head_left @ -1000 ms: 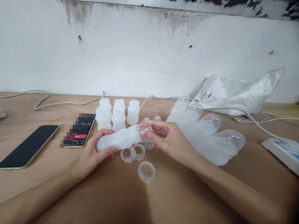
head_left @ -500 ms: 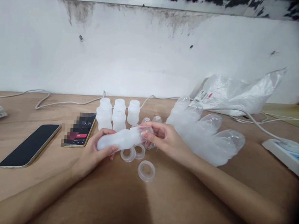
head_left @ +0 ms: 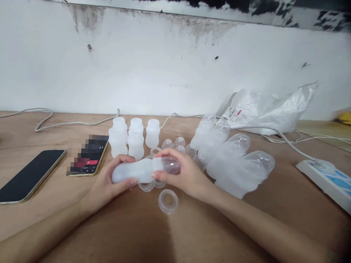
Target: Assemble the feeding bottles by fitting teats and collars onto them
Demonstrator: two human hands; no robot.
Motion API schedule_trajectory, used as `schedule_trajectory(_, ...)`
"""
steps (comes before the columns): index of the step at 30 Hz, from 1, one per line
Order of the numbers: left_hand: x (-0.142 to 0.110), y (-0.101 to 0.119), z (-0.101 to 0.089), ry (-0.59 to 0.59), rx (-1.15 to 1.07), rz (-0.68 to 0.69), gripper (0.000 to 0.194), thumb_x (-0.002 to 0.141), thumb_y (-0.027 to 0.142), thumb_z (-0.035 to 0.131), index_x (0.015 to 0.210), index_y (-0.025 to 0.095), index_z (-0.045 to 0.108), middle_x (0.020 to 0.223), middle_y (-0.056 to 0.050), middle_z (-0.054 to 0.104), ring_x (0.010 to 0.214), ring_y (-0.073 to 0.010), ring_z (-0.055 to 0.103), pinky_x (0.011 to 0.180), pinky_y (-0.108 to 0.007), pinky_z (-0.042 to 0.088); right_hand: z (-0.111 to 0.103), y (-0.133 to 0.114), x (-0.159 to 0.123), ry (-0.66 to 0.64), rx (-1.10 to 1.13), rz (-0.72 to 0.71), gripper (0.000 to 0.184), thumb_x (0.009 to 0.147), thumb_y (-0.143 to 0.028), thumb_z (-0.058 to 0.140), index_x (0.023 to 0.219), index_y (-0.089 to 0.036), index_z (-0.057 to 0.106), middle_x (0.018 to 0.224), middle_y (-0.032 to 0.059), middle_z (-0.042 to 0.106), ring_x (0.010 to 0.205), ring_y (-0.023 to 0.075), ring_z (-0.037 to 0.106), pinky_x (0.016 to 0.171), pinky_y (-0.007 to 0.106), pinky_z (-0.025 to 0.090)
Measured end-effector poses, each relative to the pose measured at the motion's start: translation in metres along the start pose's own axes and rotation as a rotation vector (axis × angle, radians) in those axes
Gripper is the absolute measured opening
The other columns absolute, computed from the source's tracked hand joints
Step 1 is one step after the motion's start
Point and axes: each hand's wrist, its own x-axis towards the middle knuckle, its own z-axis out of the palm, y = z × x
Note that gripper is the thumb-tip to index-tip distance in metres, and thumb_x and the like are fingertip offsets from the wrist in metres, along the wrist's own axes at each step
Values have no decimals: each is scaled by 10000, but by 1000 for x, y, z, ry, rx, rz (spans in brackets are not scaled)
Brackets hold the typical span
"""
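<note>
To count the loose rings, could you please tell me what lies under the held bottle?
Two clear rings peek out below the bottle; their upper parts, and anything else beneath it, are covered.

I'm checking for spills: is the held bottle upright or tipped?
Tipped: the left hand holds the bottle at one end, the right hand near its clear top.

The left hand point(head_left: 113, 179) gripped the frosted body of a bottle point(head_left: 133, 171), which lay nearly level above the table point(head_left: 122, 227); the right hand point(head_left: 184, 173) enclosed its clear domed cap point(head_left: 171, 165). A loose ring point(head_left: 168, 201) lay nearest the viewer. Open bottles point(head_left: 136, 139) stood behind the left hand, capped bottles point(head_left: 241, 167) lay to the right, and two phones point(head_left: 27, 176) rested at left.
</note>
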Motion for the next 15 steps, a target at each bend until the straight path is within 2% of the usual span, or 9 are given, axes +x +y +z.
schedule_trajectory(7,-1,-3,0,36,97,106,326,725,314,633,991,222,468,1013,-25,512,638,-111,546,553,-232,459,4,-2,-1,48,0,-26,358,613,-331,717,890,-200,532,922,14,588,903,190,540,773,323,420)
schedule_trajectory(11,1,-5,-2,37,141,154,308,737,321,623,987,231,466,1017,-22,493,679,-120,544,572,-232,453,8,0,1,76,19,-51,376,586,-311,736,876,-199,524,905,3,575,863,174,535,765,318,417)
schedule_trajectory(15,0,-6,-2,26,102,154,334,749,331,613,1012,251,423,1025,-14,470,605,-96,536,549,-244,460,6,-1,1,46,22,-56,363,615,-311,713,901,-204,517,931,9,565,888,175,526,759,313,419)
